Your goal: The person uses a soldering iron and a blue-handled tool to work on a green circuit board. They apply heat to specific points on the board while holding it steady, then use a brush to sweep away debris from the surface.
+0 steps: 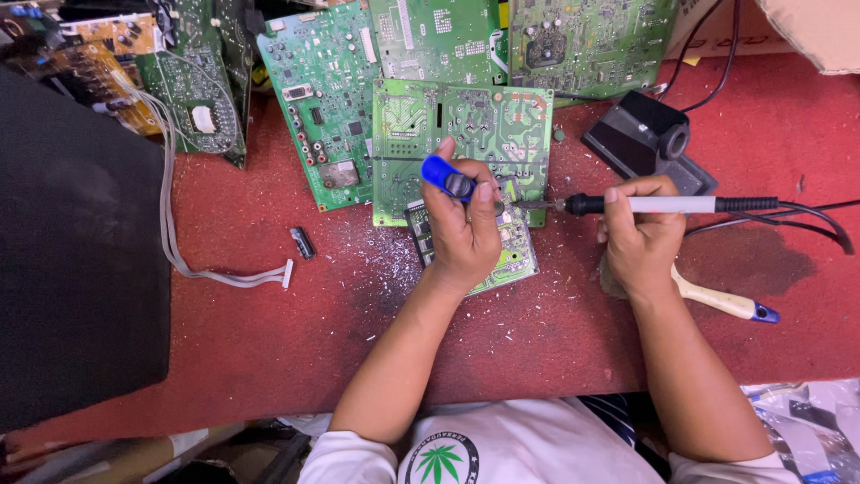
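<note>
My left hand [463, 231] grips a blue desoldering pump [446, 177], its tip pointing down at a small green circuit board [515, 255] lying on the red bench. My right hand [639, 237] holds a soldering iron [663, 204] with a white barrel and black grip; its metal tip [536, 204] reaches left and meets the small board beside the pump. Most of the small board is hidden under my left hand. A larger green circuit board [466, 125] lies just behind it.
More green boards [327, 99] crowd the back edge. A black soldering iron stand [643, 136] sits behind my right hand. A cream-handled tool with a blue tip [730, 305] lies right. A grey ribbon cable [224, 278], a small black part [303, 243] and a black slab [76, 260] lie left.
</note>
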